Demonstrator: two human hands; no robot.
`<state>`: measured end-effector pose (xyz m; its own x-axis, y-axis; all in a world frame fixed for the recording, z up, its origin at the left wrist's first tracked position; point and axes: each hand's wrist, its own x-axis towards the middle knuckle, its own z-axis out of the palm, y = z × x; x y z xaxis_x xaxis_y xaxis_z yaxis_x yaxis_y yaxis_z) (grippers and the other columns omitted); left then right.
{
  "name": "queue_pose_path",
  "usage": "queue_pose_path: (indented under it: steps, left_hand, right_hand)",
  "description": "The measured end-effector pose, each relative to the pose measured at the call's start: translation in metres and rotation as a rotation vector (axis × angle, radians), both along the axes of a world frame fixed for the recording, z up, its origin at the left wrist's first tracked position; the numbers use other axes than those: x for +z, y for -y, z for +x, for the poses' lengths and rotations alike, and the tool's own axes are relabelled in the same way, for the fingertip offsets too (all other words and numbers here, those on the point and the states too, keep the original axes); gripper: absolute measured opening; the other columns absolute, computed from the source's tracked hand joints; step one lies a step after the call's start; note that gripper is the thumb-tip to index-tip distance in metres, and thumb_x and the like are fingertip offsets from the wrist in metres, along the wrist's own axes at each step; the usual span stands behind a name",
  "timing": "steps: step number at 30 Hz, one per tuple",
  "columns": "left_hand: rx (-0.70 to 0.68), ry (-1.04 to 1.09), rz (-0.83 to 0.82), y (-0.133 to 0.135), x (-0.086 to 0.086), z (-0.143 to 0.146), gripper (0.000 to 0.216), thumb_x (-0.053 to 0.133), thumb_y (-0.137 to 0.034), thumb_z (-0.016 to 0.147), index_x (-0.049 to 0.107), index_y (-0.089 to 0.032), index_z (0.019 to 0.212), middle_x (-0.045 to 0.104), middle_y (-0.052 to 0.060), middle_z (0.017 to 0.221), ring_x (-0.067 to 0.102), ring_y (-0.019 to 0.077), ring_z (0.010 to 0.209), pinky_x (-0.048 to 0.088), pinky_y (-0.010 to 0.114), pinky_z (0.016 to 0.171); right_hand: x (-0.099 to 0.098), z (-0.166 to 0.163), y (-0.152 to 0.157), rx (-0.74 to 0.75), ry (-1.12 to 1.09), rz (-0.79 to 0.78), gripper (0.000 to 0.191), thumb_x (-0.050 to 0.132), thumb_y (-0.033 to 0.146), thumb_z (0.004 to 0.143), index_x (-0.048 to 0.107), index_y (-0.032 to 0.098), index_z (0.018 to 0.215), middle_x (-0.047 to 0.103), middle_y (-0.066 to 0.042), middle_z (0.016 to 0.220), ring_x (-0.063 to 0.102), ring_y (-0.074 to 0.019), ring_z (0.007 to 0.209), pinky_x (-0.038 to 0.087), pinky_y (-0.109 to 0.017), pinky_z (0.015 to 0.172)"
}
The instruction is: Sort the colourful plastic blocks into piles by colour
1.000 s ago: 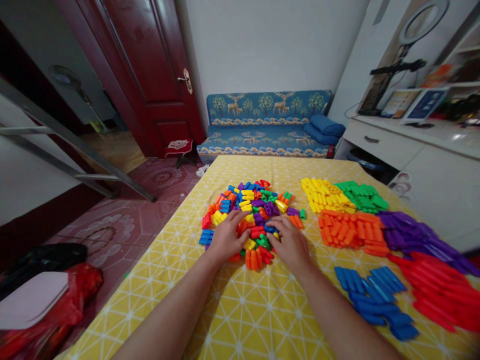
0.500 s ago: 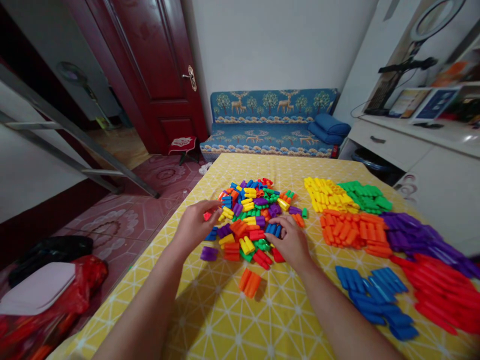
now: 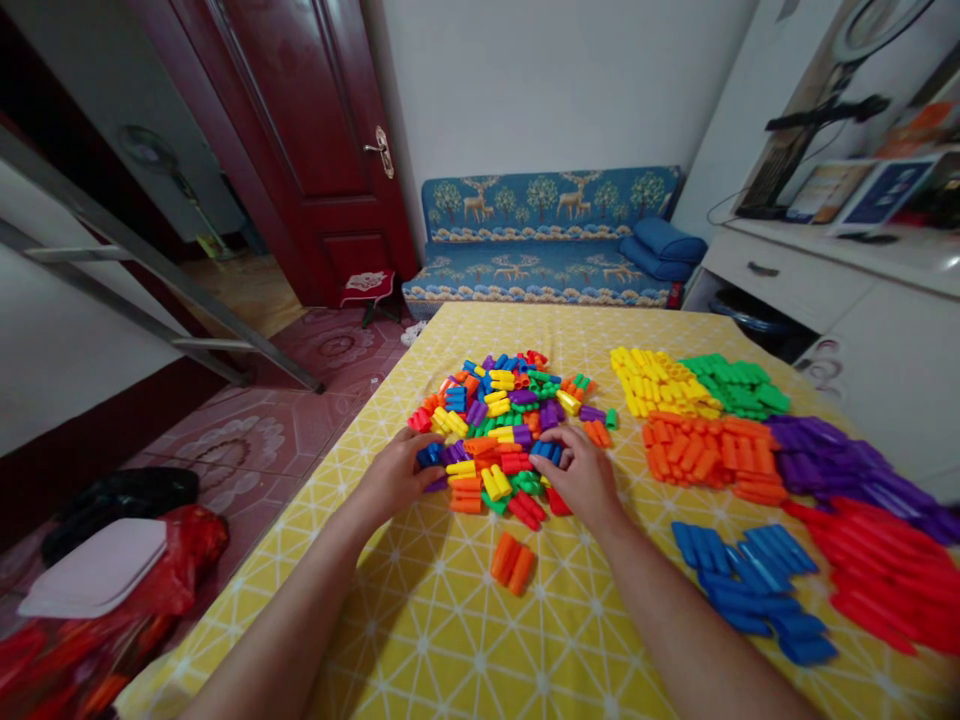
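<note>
A mixed pile of coloured plastic blocks (image 3: 506,420) lies in the middle of the yellow tablecloth (image 3: 465,640). My left hand (image 3: 394,480) rests at the pile's left front edge, fingers curled over a purple block and blue blocks there. My right hand (image 3: 581,480) lies on the pile's right front, fingers bent onto blue blocks. Two or three orange blocks (image 3: 512,562) sit apart, in front of the pile between my arms.
Sorted heaps lie to the right: yellow (image 3: 656,382), green (image 3: 735,384), orange (image 3: 709,455), purple (image 3: 840,465), blue (image 3: 754,585), red (image 3: 885,570). A blue sofa (image 3: 544,240) stands behind the table, a white cabinet (image 3: 847,300) at right, a red bag (image 3: 112,610) on the floor at left.
My left hand lifted off the pile holding a red block, then came back down onto the left front edge. A few orange blocks were left lying apart in front.
</note>
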<state>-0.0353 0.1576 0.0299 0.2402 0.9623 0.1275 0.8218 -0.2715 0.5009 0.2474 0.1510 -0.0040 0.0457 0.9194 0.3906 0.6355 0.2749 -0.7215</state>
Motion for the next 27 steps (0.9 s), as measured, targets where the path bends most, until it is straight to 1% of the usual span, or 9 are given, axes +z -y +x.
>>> queue_pose_path:
  steps: [4,6,9,11,14,19,21,24,27]
  left_hand:
    - [0.140,-0.050,0.105,-0.012,0.004,0.009,0.021,0.068,-0.026,0.073,0.070,-0.021,0.093,0.068,0.006,0.089,0.064,0.0221,0.082,0.046,0.029,0.072]
    - [0.248,0.014,0.180,-0.017,0.011,0.013,0.011,0.062,-0.023,0.076,0.068,-0.019,0.085,0.069,0.004,0.080,0.064,0.0198,0.074,0.043,0.026,0.065]
    - [0.367,0.166,0.279,-0.023,0.023,0.021,0.015,0.052,-0.018,0.077,0.065,-0.018,0.085,0.065,0.001,0.065,0.062,0.0162,0.059,0.039,0.024,0.056]
    - [0.357,0.221,0.300,-0.024,0.028,0.026,0.020,0.049,-0.017,0.077,0.066,-0.018,0.088,0.064,0.000,0.061,0.060,0.0158,0.055,0.039,0.024,0.055]
    - [0.270,0.225,0.280,-0.020,0.027,0.032,0.023,0.052,-0.024,0.081,0.070,-0.018,0.093,0.070,0.005,0.075,0.064,0.0181,0.067,0.044,0.026,0.062]
    - [0.119,0.517,0.042,-0.009,0.008,0.039,0.055,0.069,-0.041,0.074,0.059,-0.020,0.124,0.071,0.007,0.095,0.066,0.0201,0.080,0.049,0.027,0.063]
    - [0.075,0.576,0.037,-0.009,0.002,0.044,0.059,0.074,-0.035,0.069,0.055,-0.020,0.123,0.070,0.006,0.095,0.066,0.0202,0.084,0.048,0.025,0.061]
    - [0.071,0.602,0.085,-0.013,0.000,0.056,0.046,0.071,-0.026,0.070,0.054,-0.019,0.112,0.068,0.002,0.083,0.064,0.0169,0.074,0.047,0.023,0.057]
    - [0.111,0.797,0.090,-0.019,0.004,0.067,0.042,0.071,-0.025,0.069,0.054,-0.018,0.106,0.065,-0.001,0.077,0.062,0.0145,0.068,0.049,0.024,0.059]
  right_hand:
    - [0.000,0.000,0.000,0.005,-0.038,0.005,0.024,0.071,0.030,0.073,0.068,0.023,0.096,0.060,-0.002,0.093,0.048,-0.0121,0.061,0.043,-0.028,0.059]
    - [0.000,0.000,-0.001,0.011,-0.076,0.013,0.025,0.071,0.030,0.074,0.069,0.024,0.098,0.059,-0.002,0.095,0.046,-0.0115,0.059,0.043,-0.028,0.057]
    - [-0.001,-0.001,-0.001,0.020,-0.117,0.024,0.025,0.070,0.030,0.074,0.069,0.023,0.098,0.059,-0.003,0.096,0.047,-0.0122,0.060,0.044,-0.028,0.058]
    - [-0.001,-0.001,-0.001,0.021,-0.118,0.034,0.024,0.069,0.028,0.074,0.069,0.023,0.097,0.059,-0.004,0.097,0.049,-0.0136,0.064,0.045,-0.029,0.060]
    - [-0.001,-0.001,-0.001,0.017,-0.106,0.042,0.024,0.067,0.025,0.074,0.068,0.022,0.098,0.060,-0.005,0.100,0.051,-0.0148,0.068,0.046,-0.030,0.063]
    - [-0.002,-0.001,0.000,0.024,-0.132,0.047,0.025,0.064,0.021,0.072,0.064,0.021,0.097,0.060,-0.004,0.096,0.052,-0.0131,0.065,0.048,-0.029,0.063]
    - [-0.004,-0.002,-0.001,0.024,-0.190,0.039,0.026,0.065,0.022,0.072,0.060,0.021,0.097,0.061,-0.003,0.091,0.054,-0.0131,0.066,0.048,-0.028,0.062]
    - [-0.005,-0.004,-0.001,0.025,-0.329,0.019,0.031,0.068,0.027,0.072,0.055,0.020,0.099,0.062,-0.002,0.086,0.059,-0.0146,0.067,0.050,-0.028,0.061]
    - [-0.002,-0.006,0.000,0.042,-0.459,-0.004,0.042,0.070,0.033,0.073,0.053,0.021,0.110,0.065,-0.003,0.089,0.062,-0.0157,0.068,0.052,-0.029,0.060]
